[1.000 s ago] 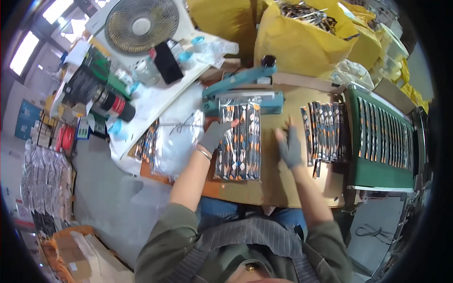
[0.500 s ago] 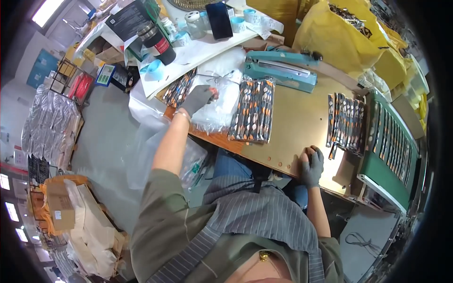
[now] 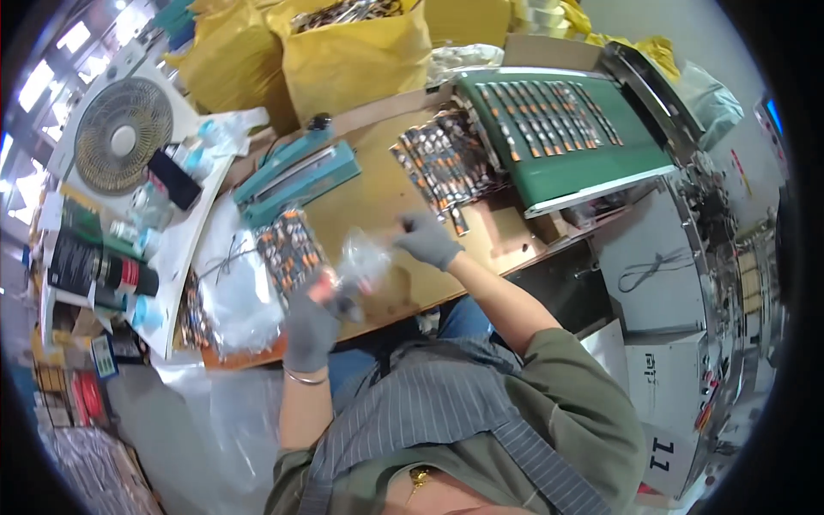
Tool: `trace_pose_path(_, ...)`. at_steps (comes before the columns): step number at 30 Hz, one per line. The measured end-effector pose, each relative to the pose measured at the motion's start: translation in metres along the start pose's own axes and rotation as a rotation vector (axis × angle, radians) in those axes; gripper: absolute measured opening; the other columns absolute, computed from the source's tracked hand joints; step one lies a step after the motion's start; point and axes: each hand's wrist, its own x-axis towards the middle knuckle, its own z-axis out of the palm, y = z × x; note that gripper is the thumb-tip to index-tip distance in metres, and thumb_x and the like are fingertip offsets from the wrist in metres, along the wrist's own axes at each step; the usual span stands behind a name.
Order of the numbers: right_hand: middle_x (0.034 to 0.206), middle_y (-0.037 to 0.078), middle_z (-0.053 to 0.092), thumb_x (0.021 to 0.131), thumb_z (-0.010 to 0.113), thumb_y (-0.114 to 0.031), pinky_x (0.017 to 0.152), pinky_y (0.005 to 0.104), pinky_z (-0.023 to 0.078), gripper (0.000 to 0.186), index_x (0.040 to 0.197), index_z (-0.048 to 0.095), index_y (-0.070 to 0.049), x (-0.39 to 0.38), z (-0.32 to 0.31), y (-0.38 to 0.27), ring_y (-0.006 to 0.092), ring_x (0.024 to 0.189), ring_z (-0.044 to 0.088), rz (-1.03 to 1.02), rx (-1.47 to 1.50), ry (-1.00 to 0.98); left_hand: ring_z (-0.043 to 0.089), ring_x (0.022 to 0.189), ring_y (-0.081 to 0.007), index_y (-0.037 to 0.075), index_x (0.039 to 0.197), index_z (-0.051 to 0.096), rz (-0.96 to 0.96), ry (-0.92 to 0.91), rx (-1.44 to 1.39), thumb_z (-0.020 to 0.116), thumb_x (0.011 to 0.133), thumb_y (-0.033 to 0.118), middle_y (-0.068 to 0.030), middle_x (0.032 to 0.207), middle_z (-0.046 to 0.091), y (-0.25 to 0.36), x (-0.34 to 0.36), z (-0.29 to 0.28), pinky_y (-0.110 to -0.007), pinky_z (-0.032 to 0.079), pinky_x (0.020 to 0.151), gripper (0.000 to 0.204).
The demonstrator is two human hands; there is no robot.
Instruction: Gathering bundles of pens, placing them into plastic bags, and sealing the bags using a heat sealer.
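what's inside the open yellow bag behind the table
Thin dark and pale strips show at the mouth of the yellow bag; its sides and those strips hide anything deeper.

Tabletop room between bundles, sealer (teal) beyond

L hand & clear plastic v. blurred; exact grip unclear

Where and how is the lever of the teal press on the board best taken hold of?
Probably by the dark knob at the far end of the teal lever, palm from above, coming from the person's right: the knob stands out at the lever's end, and bare board lies on that side, while a yellow bag stands behind.
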Motion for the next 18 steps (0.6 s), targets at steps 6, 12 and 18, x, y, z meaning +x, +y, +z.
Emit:
trace_pose_path(6, 0.108, 0.020, 0.059, 0.079, 0.068, -0.040, 0.088, 0.0351, 0.044, 0.055, 0.113, 0.055, 0.001, 0.045, -0.079, -0.015, 0.0283, 0.102, 0.056, -0.387, -0.158, -0.271, 0.061, 0.090, -0.0181, -0.007, 0.134, 0.036, -0.041, -0.021, -0.424, 0.054, 0.091, 0.017, -0.0109, 0.104, 0.060, 0.052, 0.027, 0.021, -0.029, 0.050, 0.078, 0.053)
trace_pose_path(12, 0.120, 0.025, 0.055, 0.078, 0.059, -0.056, 0.097, 0.0420, 0.040, 0.071, 0.118, 0.056, 0.002, 0.142, -0.301, 0.041, 0.0382, 0.112, 0.052, 0.358, -0.733, 0.417, 0.060, 0.096, -0.0173, -0.003, 0.128, 0.046, 0.002, 0.193, -0.082, 0.053, 0.091, 0.020, -0.0096, 0.107, 0.062, 0.010, 0.054, -0.024, -0.029, 0.046, 0.086, 0.044)
trace_pose_path(18, 0.125, 0.024, 0.051, 0.084, 0.055, -0.052, 0.096, 0.0406, 0.040, 0.063, 0.128, 0.049, -0.007, 0.172, -0.361, 0.119, 0.0374, 0.116, 0.049, 0.328, -0.546, 0.339, 0.058, 0.103, -0.0232, 0.000, 0.122, 0.052, -0.240, 0.198, 0.656, 0.057, 0.089, 0.030, -0.0149, 0.112, 0.061, -0.074, 0.112, 0.011, -0.031, 0.043, 0.090, 0.045)
